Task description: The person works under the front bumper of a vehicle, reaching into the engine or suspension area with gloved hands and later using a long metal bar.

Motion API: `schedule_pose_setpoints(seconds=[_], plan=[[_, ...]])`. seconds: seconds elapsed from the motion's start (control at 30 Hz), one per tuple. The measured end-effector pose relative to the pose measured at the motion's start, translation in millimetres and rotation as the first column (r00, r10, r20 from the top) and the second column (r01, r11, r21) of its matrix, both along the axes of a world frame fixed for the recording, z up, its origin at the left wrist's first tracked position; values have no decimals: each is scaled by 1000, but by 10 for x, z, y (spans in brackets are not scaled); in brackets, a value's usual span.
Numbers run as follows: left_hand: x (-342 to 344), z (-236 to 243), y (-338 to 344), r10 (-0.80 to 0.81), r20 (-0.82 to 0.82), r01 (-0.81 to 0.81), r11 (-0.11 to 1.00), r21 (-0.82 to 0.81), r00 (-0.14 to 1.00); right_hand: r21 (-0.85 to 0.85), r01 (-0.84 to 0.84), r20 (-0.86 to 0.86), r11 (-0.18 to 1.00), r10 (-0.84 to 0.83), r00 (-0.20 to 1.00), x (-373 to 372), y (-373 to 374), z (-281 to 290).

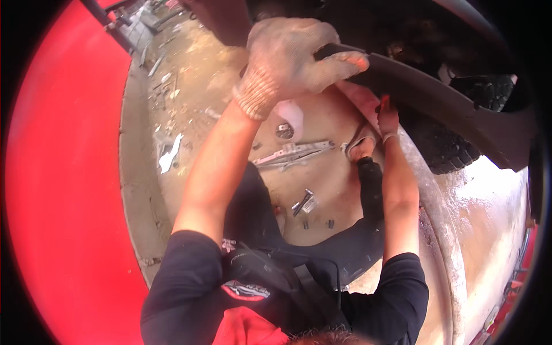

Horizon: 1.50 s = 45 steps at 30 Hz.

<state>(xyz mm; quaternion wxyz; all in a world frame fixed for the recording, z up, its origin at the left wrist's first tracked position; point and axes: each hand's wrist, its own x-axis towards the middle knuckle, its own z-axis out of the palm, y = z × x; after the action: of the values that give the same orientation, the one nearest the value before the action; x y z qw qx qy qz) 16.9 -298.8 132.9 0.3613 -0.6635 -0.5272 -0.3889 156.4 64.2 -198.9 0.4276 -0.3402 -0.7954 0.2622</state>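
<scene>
My left hand, in a pale knitted work glove with orange on the thumb tip, is up at a vehicle's dark underside. Its fingers wrap over the edge of a long curved black panel, and the thumb lies along the near side. Lower and to the right, my right hand reaches up beneath that panel, close to a knobbly black tire. An orange fingertip shows there, but most of its fingers are lost in shadow and behind the panel, so what they touch is hidden.
A metal scissor jack lies on the dirty floor between my legs. Nearer me are a dark socket tool and two small black sockets. A crumpled white scrap lies left, beside a large red surface.
</scene>
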Motion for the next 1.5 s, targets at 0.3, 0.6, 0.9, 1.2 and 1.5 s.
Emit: schedule_pose_setpoints(seconds=[0.3,0.6,0.9,1.2,1.5], plan=[[48,-46,-156,37,-15,-37,999,-7,999,143,158,258,977,-191,947,727,-364,836],[28,-20,-150,61,-8,-61,998,-17,998,581,69,439,811,-383,812,1048,-283,1305],[10,-48,-164,76,-8,-76,997,1,997,575,98,543,812,-469,697,1679,290,1506],[-14,-54,-153,61,-4,-61,998,18,998,233,21,56,972,-34,998,1621,223,1722],[15,-51,-139,54,-9,-54,999,9,999,410,-48,416,911,-140,898,1364,-670,2696]])
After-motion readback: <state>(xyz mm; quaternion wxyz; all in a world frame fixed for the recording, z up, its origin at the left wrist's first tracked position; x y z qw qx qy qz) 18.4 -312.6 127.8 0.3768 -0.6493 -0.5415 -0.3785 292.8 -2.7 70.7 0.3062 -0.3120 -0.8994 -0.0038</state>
